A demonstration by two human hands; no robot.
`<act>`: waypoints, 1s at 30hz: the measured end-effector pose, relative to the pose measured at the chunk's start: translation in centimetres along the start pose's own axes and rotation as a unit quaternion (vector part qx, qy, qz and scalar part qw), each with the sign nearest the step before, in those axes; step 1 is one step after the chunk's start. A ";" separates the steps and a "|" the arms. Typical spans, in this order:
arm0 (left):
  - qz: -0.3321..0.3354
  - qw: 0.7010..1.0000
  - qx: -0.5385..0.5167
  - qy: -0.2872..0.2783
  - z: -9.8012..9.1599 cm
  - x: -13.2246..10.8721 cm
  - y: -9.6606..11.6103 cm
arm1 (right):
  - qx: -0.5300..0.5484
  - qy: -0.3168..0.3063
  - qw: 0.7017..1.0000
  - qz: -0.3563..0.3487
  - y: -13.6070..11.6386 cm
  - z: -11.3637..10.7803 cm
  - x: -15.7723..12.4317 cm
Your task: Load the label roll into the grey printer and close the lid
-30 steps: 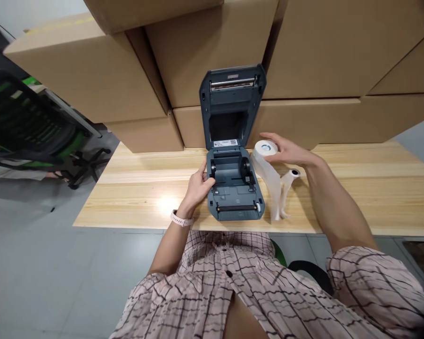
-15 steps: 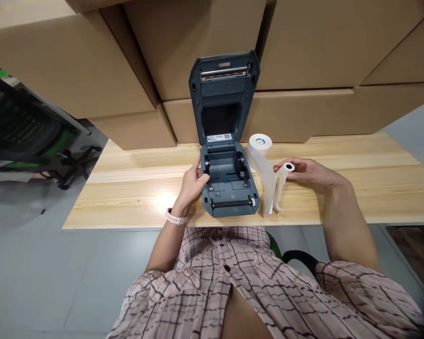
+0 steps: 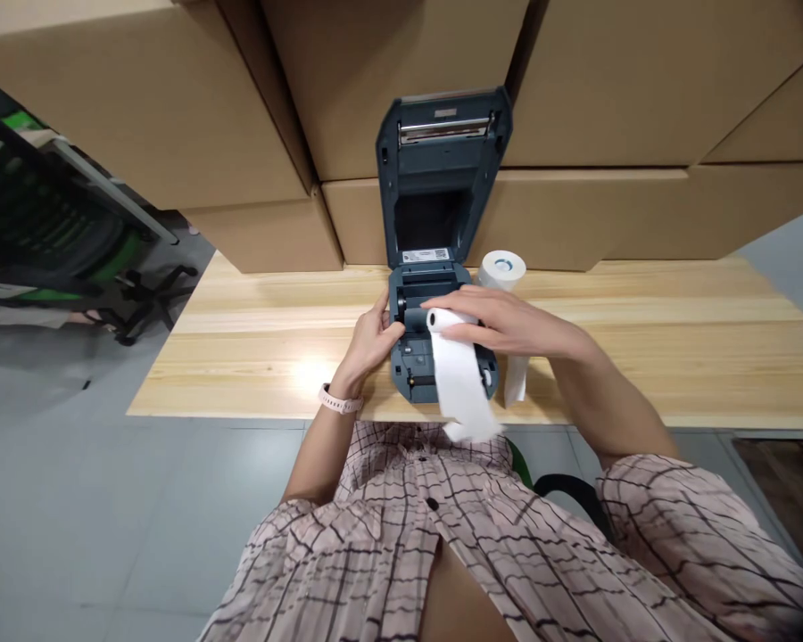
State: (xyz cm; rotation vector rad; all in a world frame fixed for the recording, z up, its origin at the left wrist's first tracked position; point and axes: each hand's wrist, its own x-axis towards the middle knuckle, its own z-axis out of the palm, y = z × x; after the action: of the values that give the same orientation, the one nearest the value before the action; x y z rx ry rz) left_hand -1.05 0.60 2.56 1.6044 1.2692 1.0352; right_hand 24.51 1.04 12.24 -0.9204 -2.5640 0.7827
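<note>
Moved since the last frame: narrow white paper roll [image 3: 447, 318] has gone from beside the larger roll to over the bay of the boxy dark blue-grey plastic printer [image 3: 423, 278], lid up; right hand [image 3: 509, 323] carried it, thumb and fingers now pinched on it, loose tail draping over the printer's front edge; can't tell if the roll touches the bay. Left hand [image 3: 373, 343] is clamped on the printer's left side, thumb on the rim; hands near but apart. Step looks like positioning the roll over the bay; next move would call for squaring it to the round black holder [image 3: 402, 306] at left, tail kept forward, printer braced; right side of bay is hidden by the hand. Further out: wide white paper roll [image 3: 501, 267] on end, right of the printer; pale wooden table [image 3: 274, 312] under everything; brown cardboard boxes [image 3: 348, 107] behind.
</note>
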 end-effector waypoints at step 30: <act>-0.021 1.000 0.013 0.008 0.1 -0.1 0.8 | -0.226 0.255 0.939 -0.040 -4.6 11.5 -5.5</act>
State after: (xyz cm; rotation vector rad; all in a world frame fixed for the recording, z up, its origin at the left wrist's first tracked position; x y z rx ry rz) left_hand -0.70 0.35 3.23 1.5854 1.3263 1.0128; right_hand 21.21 -10.04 5.18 -0.9777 -2.3123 -0.0896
